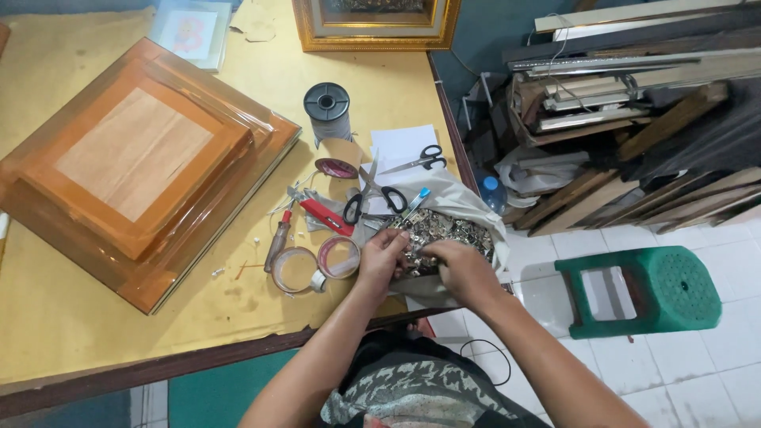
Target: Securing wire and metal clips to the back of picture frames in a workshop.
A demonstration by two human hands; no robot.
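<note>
Both of your hands are down in the open bag (468,208) of small metal fittings (444,231) at the right edge of the table (63,333), so you look to be at the picking stage: nothing from the heap lies set out on the yellowish tabletop beside it, and the stacked wooden frames (135,166) to your left show no hardware on their upturned backs, which suggests most of the work is yet to come. Your left hand (382,257) rests at the near-left rim of the heap with its fingers (396,242) curled in and pinched over the pieces; it seems to have one or a few between the tips, though you cannot make out which. Your right hand (460,269) lies over the near side of the pile, knuckles up, fingers bent down into the metal, and whether it grips anything is hidden under the hand. The fittings sit directly under and against both sets of fingertips, inside the pale bag, which hangs partly over the table edge. Just to your left lie two tape rolls (317,261), a red-handled cutter (325,214) and black-handled scissors (372,198).
</note>
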